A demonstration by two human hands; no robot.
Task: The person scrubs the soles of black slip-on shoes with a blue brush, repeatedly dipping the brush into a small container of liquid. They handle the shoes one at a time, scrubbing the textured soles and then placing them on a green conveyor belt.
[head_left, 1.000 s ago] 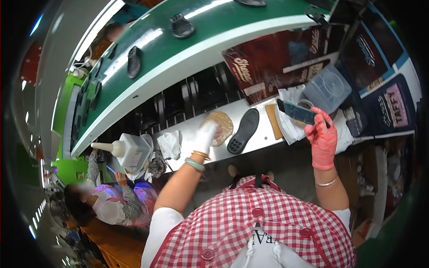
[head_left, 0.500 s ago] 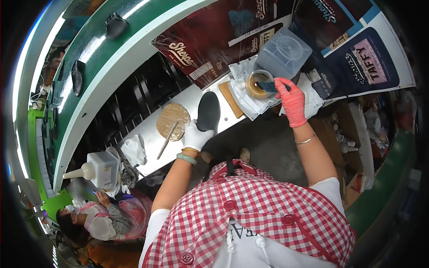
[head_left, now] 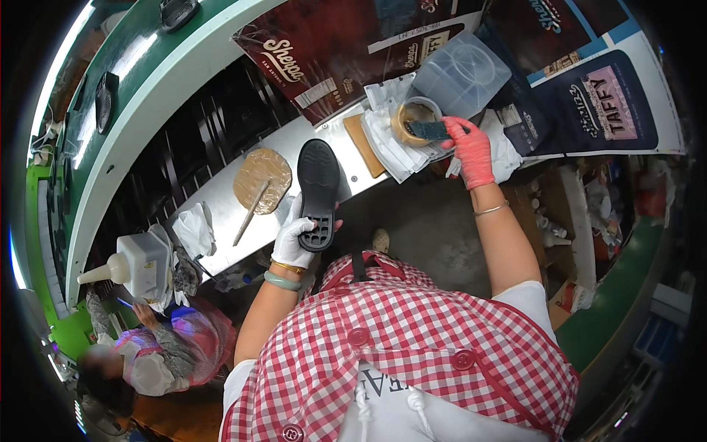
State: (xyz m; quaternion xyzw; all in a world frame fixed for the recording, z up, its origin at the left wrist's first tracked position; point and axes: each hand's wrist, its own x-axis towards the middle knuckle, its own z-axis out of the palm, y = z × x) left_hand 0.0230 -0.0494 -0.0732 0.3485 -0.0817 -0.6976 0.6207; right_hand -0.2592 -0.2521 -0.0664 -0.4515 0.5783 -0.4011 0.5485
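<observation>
Your white-gloved left hand (head_left: 294, 237) is clenched near your chest, while your red-gloved right hand (head_left: 469, 152) reaches forward, fingers curled.

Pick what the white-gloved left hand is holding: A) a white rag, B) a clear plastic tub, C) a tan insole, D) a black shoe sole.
D: the left hand grips the heel end of a black shoe sole over the metal bench.

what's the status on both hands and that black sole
Left hand in white glove grips black sole at its heel. Right hand in red glove dips brush into glue pot. Nothing between them.
</observation>
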